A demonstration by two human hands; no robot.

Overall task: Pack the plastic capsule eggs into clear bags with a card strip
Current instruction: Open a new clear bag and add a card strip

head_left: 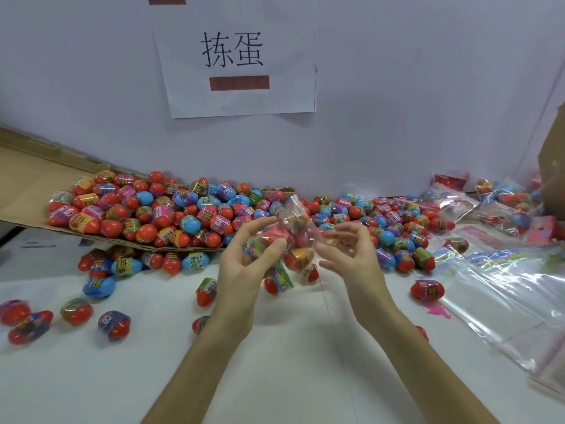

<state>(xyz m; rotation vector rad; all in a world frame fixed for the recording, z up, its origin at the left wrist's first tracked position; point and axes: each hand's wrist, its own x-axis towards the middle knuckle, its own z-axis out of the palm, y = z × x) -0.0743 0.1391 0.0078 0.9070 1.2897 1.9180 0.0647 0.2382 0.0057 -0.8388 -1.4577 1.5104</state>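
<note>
A clear bag with a few capsule eggs inside hangs above the table between my hands. My left hand grips its left side, fingers curled round the eggs inside. My right hand pinches the bag's right edge with curled fingers. A big heap of capsule eggs, red with coloured wrappers, lies on a flattened cardboard sheet and spills onto the white table. Whether a card strip is in the bag I cannot make out.
Loose eggs lie scattered on the table at the left. Empty clear bags are stacked at the right. Filled bags with red cards sit at the back right. A paper sign hangs on the wall.
</note>
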